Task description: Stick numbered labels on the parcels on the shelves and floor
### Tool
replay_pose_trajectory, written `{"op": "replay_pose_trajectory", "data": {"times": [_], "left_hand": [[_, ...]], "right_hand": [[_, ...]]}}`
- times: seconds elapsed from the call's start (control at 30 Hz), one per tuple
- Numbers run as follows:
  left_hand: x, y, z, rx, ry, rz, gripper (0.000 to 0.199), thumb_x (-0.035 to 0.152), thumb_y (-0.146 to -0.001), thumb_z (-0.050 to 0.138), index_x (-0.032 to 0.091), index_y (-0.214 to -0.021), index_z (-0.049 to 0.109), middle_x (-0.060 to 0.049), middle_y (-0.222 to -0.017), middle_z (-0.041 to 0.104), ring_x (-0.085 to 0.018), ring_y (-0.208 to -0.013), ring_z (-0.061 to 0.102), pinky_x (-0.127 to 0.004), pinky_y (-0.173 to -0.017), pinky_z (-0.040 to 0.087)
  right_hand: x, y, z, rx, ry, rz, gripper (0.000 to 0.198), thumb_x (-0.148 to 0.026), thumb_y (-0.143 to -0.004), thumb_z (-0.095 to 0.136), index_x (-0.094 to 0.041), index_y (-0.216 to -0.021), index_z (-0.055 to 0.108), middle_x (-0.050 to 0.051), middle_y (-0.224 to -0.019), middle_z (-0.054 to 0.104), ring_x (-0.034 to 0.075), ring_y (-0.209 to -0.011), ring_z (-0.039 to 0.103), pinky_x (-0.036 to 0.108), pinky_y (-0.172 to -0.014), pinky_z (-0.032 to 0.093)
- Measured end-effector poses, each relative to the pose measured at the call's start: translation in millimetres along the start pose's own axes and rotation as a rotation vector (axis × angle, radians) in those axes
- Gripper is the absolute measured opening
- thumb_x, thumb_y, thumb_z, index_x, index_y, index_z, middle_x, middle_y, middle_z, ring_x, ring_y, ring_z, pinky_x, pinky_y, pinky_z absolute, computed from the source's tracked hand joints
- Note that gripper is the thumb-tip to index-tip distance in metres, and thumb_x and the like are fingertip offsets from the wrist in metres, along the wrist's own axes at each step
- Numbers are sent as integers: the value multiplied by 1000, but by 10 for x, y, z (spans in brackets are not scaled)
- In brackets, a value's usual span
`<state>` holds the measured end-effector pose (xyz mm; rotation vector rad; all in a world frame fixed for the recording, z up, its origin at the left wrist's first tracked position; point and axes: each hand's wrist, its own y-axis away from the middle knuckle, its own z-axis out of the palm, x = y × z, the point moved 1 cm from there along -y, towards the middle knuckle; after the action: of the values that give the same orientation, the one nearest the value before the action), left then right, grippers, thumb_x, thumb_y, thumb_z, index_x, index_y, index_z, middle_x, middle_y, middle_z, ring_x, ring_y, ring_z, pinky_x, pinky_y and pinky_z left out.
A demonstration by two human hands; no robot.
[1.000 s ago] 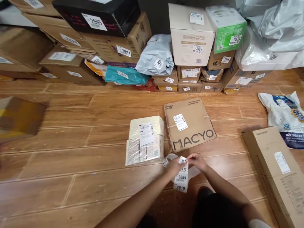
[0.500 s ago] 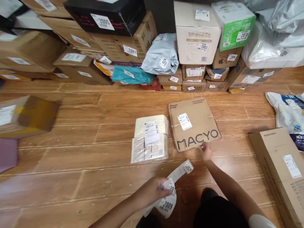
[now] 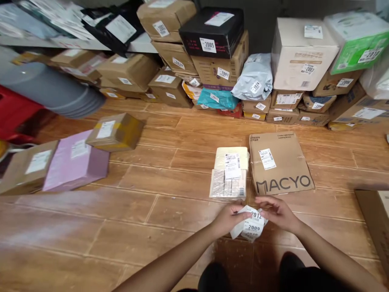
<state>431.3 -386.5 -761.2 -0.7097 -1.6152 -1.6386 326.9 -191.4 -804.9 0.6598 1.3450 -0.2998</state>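
Observation:
My left hand (image 3: 228, 220) pinches a bunched strip of white number labels (image 3: 253, 228), printed 2012 and 2009. At the strip's right edge, the thumb and fingers of my right hand (image 3: 281, 213) close on the paper. Just beyond my hands lies a flat cardboard box (image 3: 281, 162) marked MACYO, with a white shipping label on its top. Left of it is a clear-wrapped, cream-coloured package (image 3: 228, 184), also bearing a shipping label. Both lie flat on the wooden floor.
Numbered parcels are stacked along the wall, including a black box (image 3: 225, 48), a white box (image 3: 300, 61) and a teal bag (image 3: 212, 97). A purple box (image 3: 88, 170) and a small taped carton (image 3: 121, 132) sit at left. Another carton (image 3: 375, 219) stands at right.
My right hand has left the MACYO box's near edge and come to the label strip. The strip's loose end, stretched out before, is gathered between both hands. The view has swung left.

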Motion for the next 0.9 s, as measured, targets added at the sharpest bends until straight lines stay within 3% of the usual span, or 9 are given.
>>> {"op": "replay_pose_trajectory", "data": {"times": [0.07, 0.17, 0.33, 0.6, 0.8, 0.9], "left_hand": [[13, -11, -1, 1, 44, 1, 54, 68, -64, 76, 15, -75, 77, -5, -75, 70, -19, -71, 58, -29, -67, 45], [49, -8, 11, 38, 135, -4, 55, 65, -59, 82, 16, -82, 75, -3, -77, 71, -19, -72, 59, -29, -69, 46], [56, 8, -18, 106, 175, 11, 49, 61, -60, 82, 16, -78, 74, -4, -76, 73, -19, -69, 59, -30, -68, 46], [-14, 30, -96, 137, 226, 16, 55, 67, -68, 75, 15, -85, 77, -9, -86, 77, -24, -75, 66, -33, -71, 50], [-166, 40, -113, 145, 218, -59, 63, 67, -63, 76, 15, -99, 72, -8, -89, 76, -23, -77, 66, -32, -70, 48], [-374, 94, -177, 117, 89, -142, 56, 69, -67, 68, 17, -87, 68, -5, -74, 70, -20, -66, 60, -29, -61, 43]], "right_hand": [[-247, -42, 112, -61, -15, 19, 35, -53, -84, 74, -24, -101, 76, 5, -94, 77, 19, -82, 69, 30, -71, 54], [-382, -171, 157, -40, -75, 83, 37, -56, -78, 79, -20, -84, 75, 3, -80, 75, 17, -72, 67, 29, -68, 53], [-421, -347, 190, 25, -117, 182, 42, -56, -65, 87, -18, -80, 76, 3, -76, 74, 16, -68, 66, 29, -65, 52], [-519, -416, 262, 97, -165, 267, 38, -52, -64, 88, -19, -80, 77, -1, -67, 70, 11, -56, 57, 25, -54, 45], [-386, -437, 344, 108, -68, 210, 32, -48, -63, 87, -20, -76, 77, 2, -74, 75, 16, -66, 66, 29, -63, 52], [-122, -331, 553, 74, -7, 289, 26, -44, -65, 84, -21, -71, 74, 2, -68, 72, 17, -61, 65, 28, -57, 50]]}}
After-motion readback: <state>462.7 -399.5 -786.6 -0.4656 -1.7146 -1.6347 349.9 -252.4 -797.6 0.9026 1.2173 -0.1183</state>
